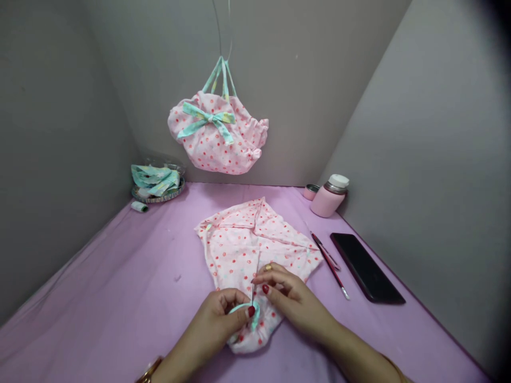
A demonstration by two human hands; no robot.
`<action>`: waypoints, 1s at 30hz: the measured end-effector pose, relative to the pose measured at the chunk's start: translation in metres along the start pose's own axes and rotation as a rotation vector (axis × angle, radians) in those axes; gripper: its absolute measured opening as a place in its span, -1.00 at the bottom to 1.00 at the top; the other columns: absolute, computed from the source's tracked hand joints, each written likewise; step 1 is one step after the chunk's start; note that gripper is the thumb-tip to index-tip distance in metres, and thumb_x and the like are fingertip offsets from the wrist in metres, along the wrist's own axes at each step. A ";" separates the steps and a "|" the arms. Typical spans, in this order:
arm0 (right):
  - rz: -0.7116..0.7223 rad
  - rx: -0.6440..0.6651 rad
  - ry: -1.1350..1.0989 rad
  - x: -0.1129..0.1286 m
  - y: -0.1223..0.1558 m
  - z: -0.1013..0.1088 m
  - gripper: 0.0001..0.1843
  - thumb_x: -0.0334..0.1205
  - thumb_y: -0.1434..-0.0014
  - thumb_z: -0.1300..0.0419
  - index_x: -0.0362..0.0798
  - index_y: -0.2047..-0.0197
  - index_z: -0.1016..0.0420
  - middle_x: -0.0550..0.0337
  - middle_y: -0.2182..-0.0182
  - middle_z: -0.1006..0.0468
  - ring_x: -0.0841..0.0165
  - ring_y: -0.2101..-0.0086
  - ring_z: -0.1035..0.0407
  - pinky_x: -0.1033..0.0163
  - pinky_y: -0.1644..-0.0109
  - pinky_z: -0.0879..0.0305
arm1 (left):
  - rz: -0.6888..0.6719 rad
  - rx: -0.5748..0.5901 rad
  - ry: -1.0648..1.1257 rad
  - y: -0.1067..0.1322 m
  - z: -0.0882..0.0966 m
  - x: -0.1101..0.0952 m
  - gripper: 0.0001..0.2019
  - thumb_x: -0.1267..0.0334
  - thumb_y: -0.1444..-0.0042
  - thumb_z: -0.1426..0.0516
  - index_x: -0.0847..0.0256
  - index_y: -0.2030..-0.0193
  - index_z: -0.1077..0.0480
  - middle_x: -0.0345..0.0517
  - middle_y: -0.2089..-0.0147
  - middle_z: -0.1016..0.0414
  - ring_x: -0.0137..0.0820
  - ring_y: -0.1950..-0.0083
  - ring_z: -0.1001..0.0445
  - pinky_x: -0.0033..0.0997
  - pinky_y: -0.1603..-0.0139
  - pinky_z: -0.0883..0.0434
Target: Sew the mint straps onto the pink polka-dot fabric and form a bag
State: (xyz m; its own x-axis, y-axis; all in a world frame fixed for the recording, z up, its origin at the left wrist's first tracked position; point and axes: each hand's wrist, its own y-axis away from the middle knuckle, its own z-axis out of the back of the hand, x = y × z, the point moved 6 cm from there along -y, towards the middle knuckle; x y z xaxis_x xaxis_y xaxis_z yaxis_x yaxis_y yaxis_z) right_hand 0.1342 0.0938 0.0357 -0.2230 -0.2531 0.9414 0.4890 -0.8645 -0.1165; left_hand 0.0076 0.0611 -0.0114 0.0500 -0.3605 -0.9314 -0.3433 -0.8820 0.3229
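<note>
A pink cloth piece point(235, 260) with red dots lies spread on the table, its near end gathered into folds. My left hand point(225, 316) pinches those folds together with a turquoise fabric strip point(255, 318), thumb on top. A thin dark needle point(253, 294) stands nearly upright at the strip, above my left thumb. My right hand point(289, 295) is bent over the cloth, with its fingertips at the needle's upper end. The thumb of that hand sits a little to the right of the needle. Any thread is too fine to make out.
A finished-looking pink dotted bag point(223, 141) with a turquoise bow hangs above the table. Turquoise fabric fills a round tray point(159, 199) beside a thread spool point(139, 207) at back left. Rightward are a pink bottle point(325, 202), its cup-like lid point(311, 192), a slim red tool point(331, 266) and a black phone point(367, 268).
</note>
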 end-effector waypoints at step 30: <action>0.106 0.240 0.308 0.029 0.042 0.019 -0.71 -0.10 -0.18 -0.05 -0.08 0.49 -0.27 0.17 0.39 -0.32 0.37 0.30 -0.22 0.26 0.22 -0.14 | -0.019 -0.014 0.138 -0.002 0.002 0.001 -0.65 0.04 0.15 -0.24 0.27 0.45 -0.24 -0.29 0.62 -0.35 -0.66 0.69 -0.07 -0.59 0.66 0.05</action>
State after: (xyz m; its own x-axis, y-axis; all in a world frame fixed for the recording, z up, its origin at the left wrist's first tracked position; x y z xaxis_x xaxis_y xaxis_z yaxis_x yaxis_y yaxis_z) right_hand 0.1640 0.0580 0.0641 -0.3855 -0.4853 0.7848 0.6975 -0.7101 -0.0965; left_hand 0.0068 0.0626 -0.0137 0.1848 -0.3815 -0.9057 -0.3282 -0.8926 0.3090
